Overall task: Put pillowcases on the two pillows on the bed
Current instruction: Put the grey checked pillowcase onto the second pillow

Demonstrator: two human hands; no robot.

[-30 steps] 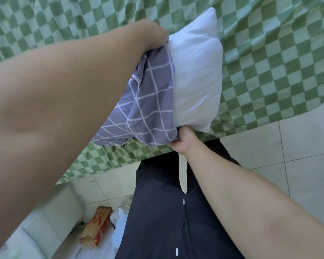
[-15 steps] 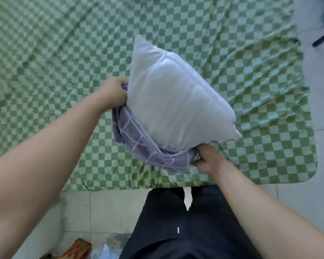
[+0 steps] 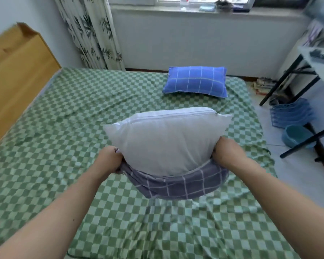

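Since half a second ago, the pillow has been turned so that its zipped edge stands uppermost and square to the viewer, and the view has been raised to take in the far half of the room.

The bed (image 3: 64, 116), covered in a green checked sheet, fills most of the scene. At its far right a blue pillow (image 3: 195, 81) is seen lying flat, already cased in a white-lined grid pattern, so one half of the task can be judged done. The white pillow (image 3: 166, 143) is held upright above the middle of the bed, and only its lower end is sunk into the grey pillowcase (image 3: 178, 184), which is bunched below it (roughly the bottom third is covered, by the look of it). The case's left edge is gripped by the left hand (image 3: 110, 159), fingers curled round the cloth; the right edge is gripped likewise by the right hand (image 3: 226, 152).

What is left, as judged from this: the case has to be drawn up over the rest of the pillow, and the pillow laid down.
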